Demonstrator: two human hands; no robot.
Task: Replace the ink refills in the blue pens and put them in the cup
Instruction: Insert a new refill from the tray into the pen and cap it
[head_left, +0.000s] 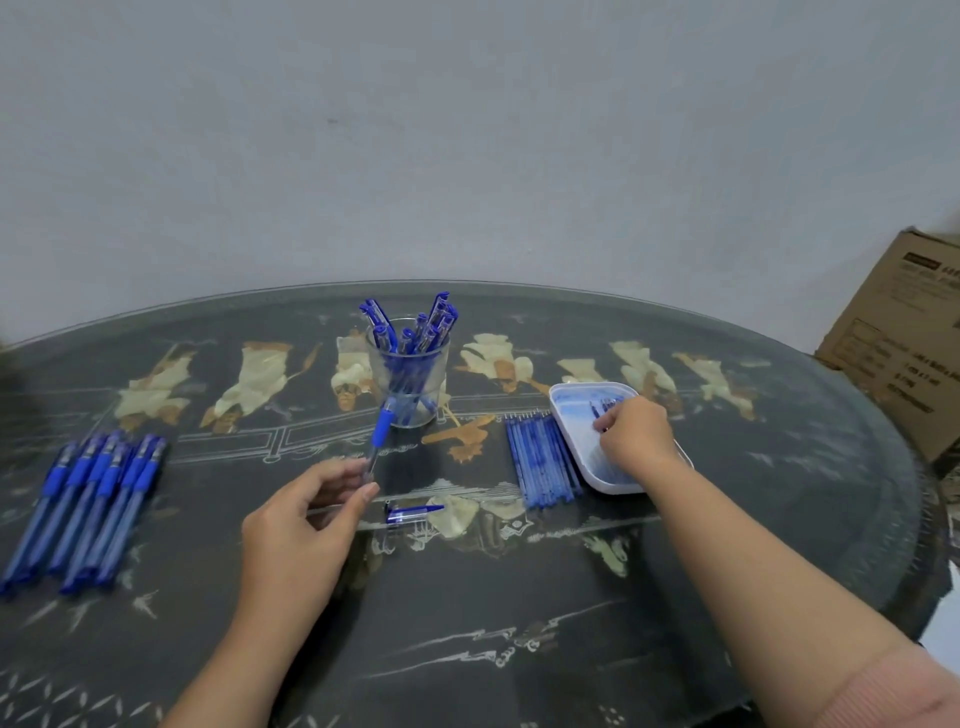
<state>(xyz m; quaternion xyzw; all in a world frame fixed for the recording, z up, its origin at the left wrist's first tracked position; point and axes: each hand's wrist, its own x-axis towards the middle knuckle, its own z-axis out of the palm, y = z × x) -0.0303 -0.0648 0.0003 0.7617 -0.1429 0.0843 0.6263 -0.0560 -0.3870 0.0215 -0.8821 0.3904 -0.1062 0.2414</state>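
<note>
Head view: lowest in the frame, a pink sleeve covers the right arm above the dark patterned table. Left of centre, the left hand pinches the clear end of a blue pen, which tilts up toward the cup. Just right of it a short pen part lies flat. At the left edge lies a heap of loose pens. Right of centre, a row of refills lies beside a white tray, where the right hand reaches with curled fingers; whether it grips anything is unclear. Farther back, the clear cup holds several pens. A cardboard box sits at the far right.
</note>
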